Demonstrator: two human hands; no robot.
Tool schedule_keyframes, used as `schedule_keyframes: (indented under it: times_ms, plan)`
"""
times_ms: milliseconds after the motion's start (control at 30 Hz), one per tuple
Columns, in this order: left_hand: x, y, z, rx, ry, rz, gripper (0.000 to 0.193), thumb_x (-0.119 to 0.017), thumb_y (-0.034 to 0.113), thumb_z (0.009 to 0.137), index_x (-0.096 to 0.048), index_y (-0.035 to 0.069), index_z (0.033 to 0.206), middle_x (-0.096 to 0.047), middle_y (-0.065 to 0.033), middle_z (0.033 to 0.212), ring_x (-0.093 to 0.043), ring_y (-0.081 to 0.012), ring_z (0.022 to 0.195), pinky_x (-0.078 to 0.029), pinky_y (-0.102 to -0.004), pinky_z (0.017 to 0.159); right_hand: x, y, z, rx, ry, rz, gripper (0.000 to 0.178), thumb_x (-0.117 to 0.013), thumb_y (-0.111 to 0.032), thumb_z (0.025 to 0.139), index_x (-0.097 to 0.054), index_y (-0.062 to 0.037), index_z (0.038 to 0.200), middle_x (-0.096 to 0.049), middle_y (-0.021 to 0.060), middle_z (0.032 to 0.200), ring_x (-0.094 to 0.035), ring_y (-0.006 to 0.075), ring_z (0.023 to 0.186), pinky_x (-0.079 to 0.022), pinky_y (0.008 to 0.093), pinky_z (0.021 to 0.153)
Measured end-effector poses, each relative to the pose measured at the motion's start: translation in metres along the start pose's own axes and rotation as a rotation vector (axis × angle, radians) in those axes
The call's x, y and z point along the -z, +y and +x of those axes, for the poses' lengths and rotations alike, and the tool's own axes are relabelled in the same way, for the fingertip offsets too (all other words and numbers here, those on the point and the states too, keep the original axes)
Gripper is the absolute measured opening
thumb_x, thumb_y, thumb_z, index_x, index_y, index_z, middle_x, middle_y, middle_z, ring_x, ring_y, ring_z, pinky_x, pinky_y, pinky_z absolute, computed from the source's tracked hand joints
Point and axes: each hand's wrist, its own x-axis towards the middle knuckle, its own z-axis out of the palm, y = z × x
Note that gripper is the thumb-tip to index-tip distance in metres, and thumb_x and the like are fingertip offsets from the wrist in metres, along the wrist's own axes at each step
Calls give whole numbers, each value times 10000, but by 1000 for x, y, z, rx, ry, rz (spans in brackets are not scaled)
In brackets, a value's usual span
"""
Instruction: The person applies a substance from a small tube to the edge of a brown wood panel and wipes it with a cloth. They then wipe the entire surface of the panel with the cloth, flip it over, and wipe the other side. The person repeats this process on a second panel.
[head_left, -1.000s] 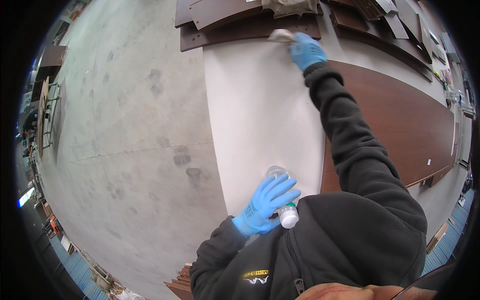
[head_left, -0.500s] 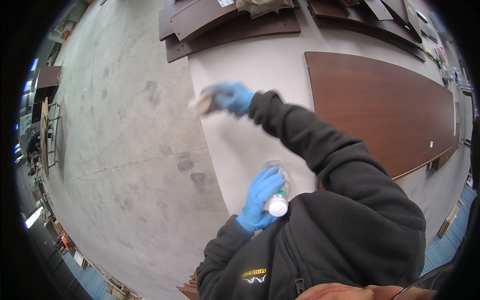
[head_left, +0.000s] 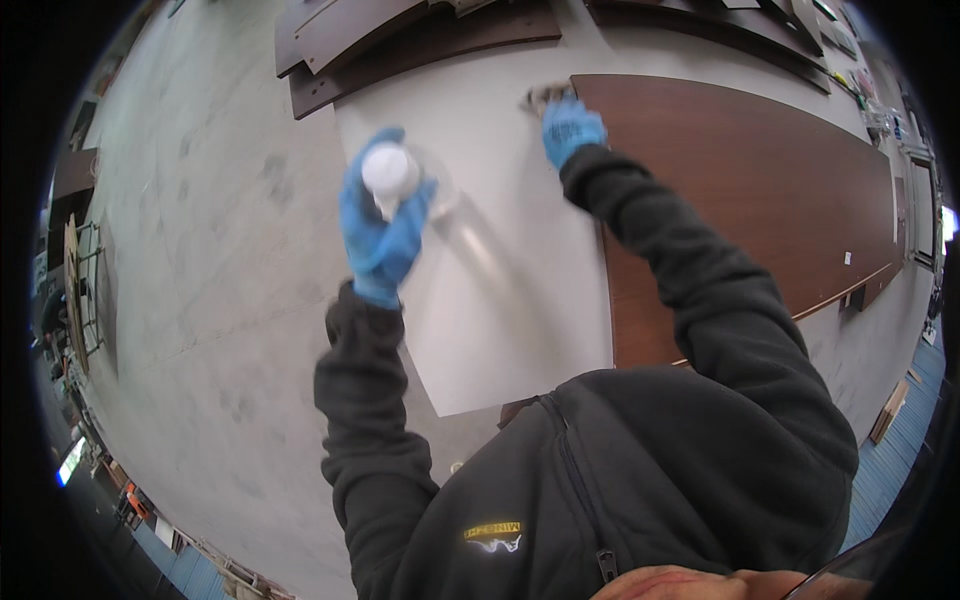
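Observation:
My left hand (head_left: 378, 228), in a blue glove, is wrapped round a clear plastic bottle with a white cap (head_left: 391, 170). I see the bottle from above, over the left part of the white tabletop (head_left: 480, 330). Also gloved in blue, my right hand (head_left: 573, 130) grips a crumpled, light brown cloth (head_left: 547, 96). The cloth is at the far left corner of a dark brown wooden panel (head_left: 740, 210). Whether it touches the panel's edge, I cannot tell.
Curved dark brown boards (head_left: 420, 55) are stacked at the far end, with more boards (head_left: 720, 35) at the far right. Grey concrete floor (head_left: 220, 260) stretches along the left. A rack with boards (head_left: 85, 290) stands at the far left.
My left hand has carried the bottle from near my chest forward and to the left. My right hand, with the cloth, has swung right and farther away, to the panel's corner.

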Motion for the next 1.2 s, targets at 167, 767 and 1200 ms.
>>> schedule_keyframes:
  times_ms: [167, 767, 1200]
  plan:
    - [-20, -59, 110, -132, 107, -42, 485, -862, 76, 922, -646, 4, 1351, -722, -95, 1277, -693, -179, 1136, -569, -341, 1023, 22, -29, -148, 122, -378, -173, 374, -579, -156, 999, -678, -153, 1360, -637, 144, 1276, -626, 378, 1132, -507, 506, 898]
    - [-65, -58, 38, 1, 239, -30, 255, -769, 212, 975, -617, 29, 1067, -613, -44, 975, -597, -163, 898, -482, -345, 798, 112, 49, 104, 584, -258, -186, 345, -755, -445, 898, -868, -153, 1041, -824, 125, 1080, -790, 306, 1051, -633, 452, 850]
    - [-217, 19, -333, 1504, -421, -464, 445, -747, 475, 1036, -646, 42, 1042, -613, 9, 885, -552, -91, 801, -480, -275, 706, 29, 70, 112, 617, -129, -110, 298, -576, -299, 1030, -796, -191, 1199, -784, 94, 1261, -751, 269, 1173, -599, 445, 947]
